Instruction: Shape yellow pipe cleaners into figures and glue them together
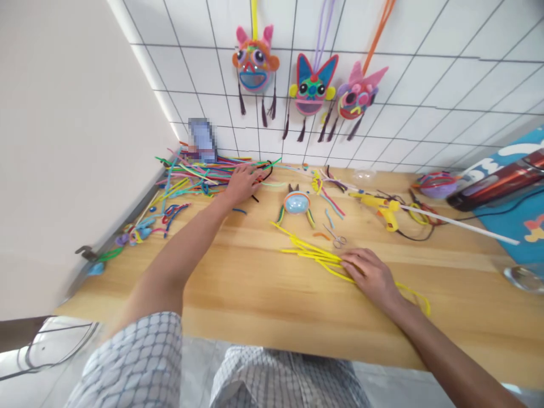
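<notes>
Left hand [241, 184] flat, open, on stem pile [199, 173] at table's [255, 289] far left. Right hand [369, 273] open, pressing yellow stems [310, 249]; stems run left-right, extending leftward from fingers.

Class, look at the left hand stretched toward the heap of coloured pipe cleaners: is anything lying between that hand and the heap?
Nothing visible does. The left hand already rests on the edge of the pipe cleaner heap, its fingertips among the strands, with only bare wooden table under the forearm.
</notes>
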The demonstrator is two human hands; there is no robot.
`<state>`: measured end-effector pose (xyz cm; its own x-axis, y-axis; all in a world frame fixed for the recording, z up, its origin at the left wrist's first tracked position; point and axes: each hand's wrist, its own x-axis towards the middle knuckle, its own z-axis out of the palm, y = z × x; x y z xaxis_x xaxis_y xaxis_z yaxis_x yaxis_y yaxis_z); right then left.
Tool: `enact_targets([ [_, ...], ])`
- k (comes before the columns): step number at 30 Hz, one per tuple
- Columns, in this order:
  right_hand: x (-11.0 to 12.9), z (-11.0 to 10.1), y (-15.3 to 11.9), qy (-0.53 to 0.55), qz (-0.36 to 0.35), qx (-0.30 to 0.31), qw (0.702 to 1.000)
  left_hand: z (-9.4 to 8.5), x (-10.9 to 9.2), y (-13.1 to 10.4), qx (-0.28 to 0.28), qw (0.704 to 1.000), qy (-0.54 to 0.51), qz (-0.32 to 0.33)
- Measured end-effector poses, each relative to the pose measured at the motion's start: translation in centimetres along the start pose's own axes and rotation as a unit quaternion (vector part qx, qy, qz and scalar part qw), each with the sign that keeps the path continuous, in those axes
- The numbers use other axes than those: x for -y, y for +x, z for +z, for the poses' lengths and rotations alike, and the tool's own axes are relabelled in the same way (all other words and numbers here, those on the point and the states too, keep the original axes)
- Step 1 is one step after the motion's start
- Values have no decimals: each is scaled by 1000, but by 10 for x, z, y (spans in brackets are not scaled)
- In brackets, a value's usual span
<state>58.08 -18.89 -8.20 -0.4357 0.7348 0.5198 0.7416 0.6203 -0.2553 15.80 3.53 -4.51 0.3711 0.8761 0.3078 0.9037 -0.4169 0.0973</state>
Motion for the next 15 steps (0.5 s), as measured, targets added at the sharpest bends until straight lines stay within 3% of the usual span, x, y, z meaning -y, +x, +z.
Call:
enact_targets([
  [4, 3, -21, -3, 9, 29, -3, 1000, -24, -24, -34, -74, 996, -45, 3],
  [7, 4, -42, -6, 0, 55, -9, 998, -42, -54, -71, -111, 986, -120, 27],
  [11, 4, -60, -5, -5, 75, -21, 997, -54, -115, -121, -78, 966, -212, 124],
  [15, 10, -54, -2, 19, 76, -33, 996, -43, -174, -151, -27, 962, -211, 172],
])
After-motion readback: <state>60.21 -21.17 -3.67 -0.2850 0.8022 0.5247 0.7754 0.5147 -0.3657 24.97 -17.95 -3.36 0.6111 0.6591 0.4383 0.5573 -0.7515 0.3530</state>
